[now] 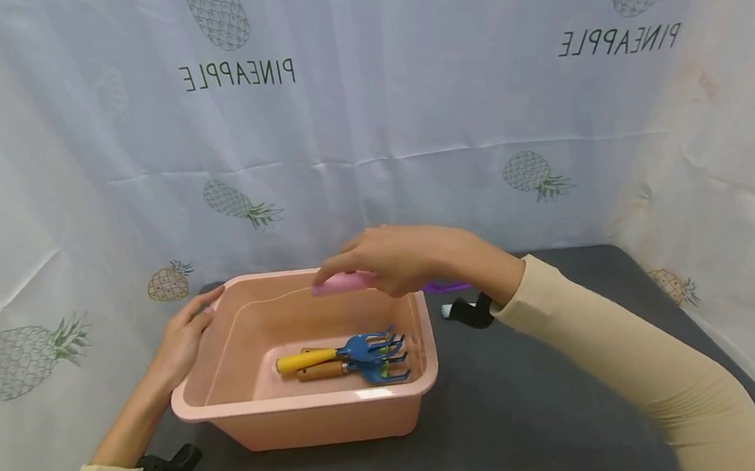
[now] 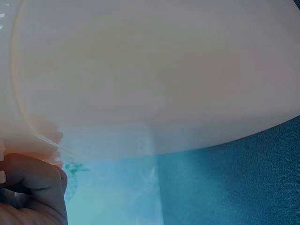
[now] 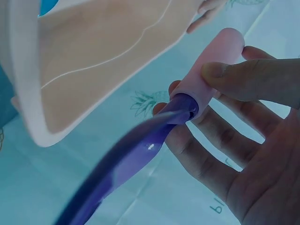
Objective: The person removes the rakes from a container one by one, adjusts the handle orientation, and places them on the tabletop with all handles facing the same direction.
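Note:
A peach plastic basin (image 1: 312,419) stands on the dark table, and my left hand (image 1: 184,344) grips its rim at the left side. Above the far right part of the basin, my right hand (image 1: 398,258) holds a tool by its pink handle (image 3: 211,70). In the right wrist view the thumb presses the handle against the fingers, and a purple shaft (image 3: 136,145) runs down from it. The tool's far end is out of sight there. Inside the basin lie a yellow-handled blue hand rake (image 1: 353,350) and a brown-handled one (image 1: 338,369), overlapping, with green showing among the prongs.
A small pale object (image 1: 448,310) lies on the table (image 1: 552,419) right of the basin, partly hidden behind the right wrist's black strap (image 1: 471,313). A white pineapple-print curtain (image 1: 361,110) encloses the back and both sides.

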